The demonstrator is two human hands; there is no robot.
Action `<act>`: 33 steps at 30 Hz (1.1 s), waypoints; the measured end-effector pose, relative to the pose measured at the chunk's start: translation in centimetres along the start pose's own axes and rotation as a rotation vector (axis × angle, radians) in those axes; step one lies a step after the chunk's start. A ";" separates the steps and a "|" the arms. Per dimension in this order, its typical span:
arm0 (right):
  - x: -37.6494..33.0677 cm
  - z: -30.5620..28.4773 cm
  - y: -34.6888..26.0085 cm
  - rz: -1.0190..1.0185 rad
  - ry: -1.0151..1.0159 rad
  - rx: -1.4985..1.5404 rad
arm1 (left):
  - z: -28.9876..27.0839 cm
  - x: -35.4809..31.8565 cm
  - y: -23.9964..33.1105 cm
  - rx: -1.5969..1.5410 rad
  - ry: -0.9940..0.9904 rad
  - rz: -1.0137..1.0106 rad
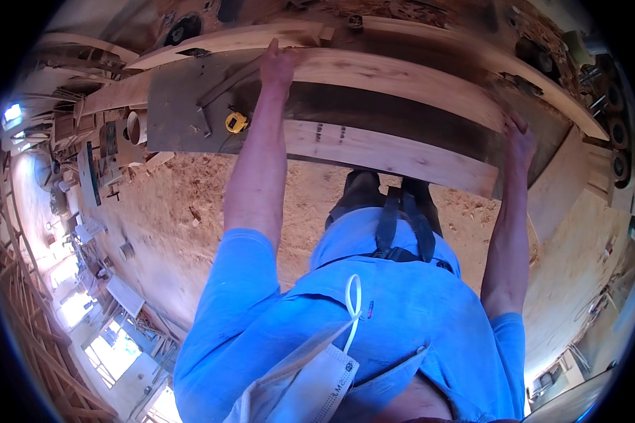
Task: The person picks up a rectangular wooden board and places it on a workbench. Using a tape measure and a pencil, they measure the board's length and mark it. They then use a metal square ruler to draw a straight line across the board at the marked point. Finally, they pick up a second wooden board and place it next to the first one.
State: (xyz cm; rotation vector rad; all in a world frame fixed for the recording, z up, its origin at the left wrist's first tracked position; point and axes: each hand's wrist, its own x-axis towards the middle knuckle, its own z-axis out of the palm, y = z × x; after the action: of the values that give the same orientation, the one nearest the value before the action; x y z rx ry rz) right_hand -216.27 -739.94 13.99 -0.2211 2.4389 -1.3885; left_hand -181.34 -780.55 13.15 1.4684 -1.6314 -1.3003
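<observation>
Both my arms reach forward over a dark flat worktop [173, 106]. My left hand [277, 68] is closed round the left end of a long pale wooden board [395, 74], thumb on top. At its right end, my right hand [521, 144] grips the same board; its fingers are partly hidden. Closer to my body, a second pale plank [395, 154] with several dark marks lies along the worktop's near edge. Left of my left forearm are a yellow tape measure [236, 123] and a thin dark L-shaped tool [204, 120].
A long wooden rail [233, 38] runs behind the board, with wood shavings [430, 10] beyond it. Sawdust covers the floor [183, 190] near my legs. A white cylindrical container [137, 127] stands by the worktop's left end. Stacked timber [21, 282] lies far left.
</observation>
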 end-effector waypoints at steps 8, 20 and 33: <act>-1.4 -2.2 2.0 0.151 -0.089 0.178 | -2.2 -1.7 0.1 -0.081 0.007 -0.126; -3.5 -2.0 2.5 0.298 -0.134 0.333 | -2.3 -4.9 -0.6 0.093 0.089 -0.304; -5.2 -5.6 2.5 0.057 0.008 0.919 | -1.9 -7.9 -1.2 -0.759 0.274 -0.118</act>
State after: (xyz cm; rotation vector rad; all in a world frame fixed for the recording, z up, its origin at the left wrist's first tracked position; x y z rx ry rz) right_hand -213.31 -732.56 15.55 0.0790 1.5535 -2.2788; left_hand -177.37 -773.41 14.14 1.1923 -0.7458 -1.4764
